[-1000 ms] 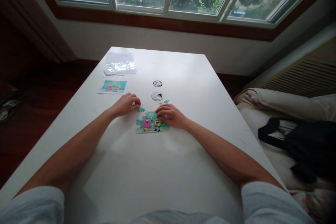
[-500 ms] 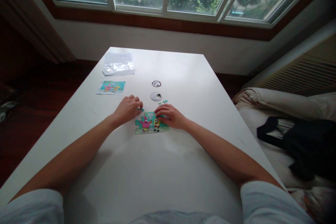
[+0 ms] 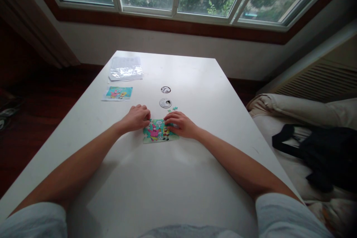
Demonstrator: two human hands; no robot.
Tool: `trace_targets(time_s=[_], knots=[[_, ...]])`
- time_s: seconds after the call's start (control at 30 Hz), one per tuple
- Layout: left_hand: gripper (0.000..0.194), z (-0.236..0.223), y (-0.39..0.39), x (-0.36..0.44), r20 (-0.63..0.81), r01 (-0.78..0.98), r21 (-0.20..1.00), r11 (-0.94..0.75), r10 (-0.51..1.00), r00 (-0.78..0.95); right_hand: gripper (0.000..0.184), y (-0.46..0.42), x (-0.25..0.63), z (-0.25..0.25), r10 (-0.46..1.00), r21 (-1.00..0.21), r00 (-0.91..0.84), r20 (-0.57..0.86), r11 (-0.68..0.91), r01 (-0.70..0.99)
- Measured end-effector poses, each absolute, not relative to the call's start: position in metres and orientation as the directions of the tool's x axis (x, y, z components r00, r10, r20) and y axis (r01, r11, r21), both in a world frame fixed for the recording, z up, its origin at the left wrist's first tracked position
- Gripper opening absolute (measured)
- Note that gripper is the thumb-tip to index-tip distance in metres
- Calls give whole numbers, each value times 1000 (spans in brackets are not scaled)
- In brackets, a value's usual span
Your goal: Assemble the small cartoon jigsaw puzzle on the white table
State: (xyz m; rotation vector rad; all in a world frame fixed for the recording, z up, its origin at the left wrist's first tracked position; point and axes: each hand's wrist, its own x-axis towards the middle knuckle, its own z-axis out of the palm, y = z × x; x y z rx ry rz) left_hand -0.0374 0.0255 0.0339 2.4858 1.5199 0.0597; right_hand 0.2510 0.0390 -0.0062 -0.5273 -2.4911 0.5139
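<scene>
Both hands are down on the puzzle [image 3: 159,132], a small cartoon jigsaw lying flat in the middle of the white table [image 3: 156,189], right in front of the person. The left hand [image 3: 136,118] sits at the puzzle's upper left corner, fingers curled down with the tips pressing on that edge; can't tell whether there's a piece pinched under them, it's too small to make out. The right hand [image 3: 180,124] lies over the puzzle's upper right part, fingers loosely bent and spread flat on it, not gripping anything that I can see. Just past the right hand's fingertips there are a couple of loose pieces [image 3: 173,109] on the table, teal colored, close to the puzzle but apart from it. A bit further back are two round grommets [image 3: 165,103] in the tabletop, one behind the other. Off to the left there's a picture card [image 3: 117,93] with the same cartoon print, well apart from the puzzle, and behind that a crinkly clear bag [image 3: 125,70]. On the right, off the table, a black bag [image 3: 320,152] lies on a pale cushion [image 3: 281,109].
</scene>
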Motion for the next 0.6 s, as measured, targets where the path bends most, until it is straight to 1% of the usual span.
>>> trace_targets(time_s=[0.17,0.33,0.5,0.6], knots=[[22,36,26,-37,-32,882,180,-435,894,447,21,37,251,-8,463,-410,-783,414,863,293],[21,39,24,-34,-2,893,169,-416,906,423,18,40,251,-11,469,-401,-777,420,864,305],[16,41,20,-29,25,927,100,-361,932,361,15,41,253,-10,487,-410,-767,418,855,319],[14,42,19,-28,36,927,76,-366,930,365,14,41,254,-9,486,-416,-771,412,853,316]])
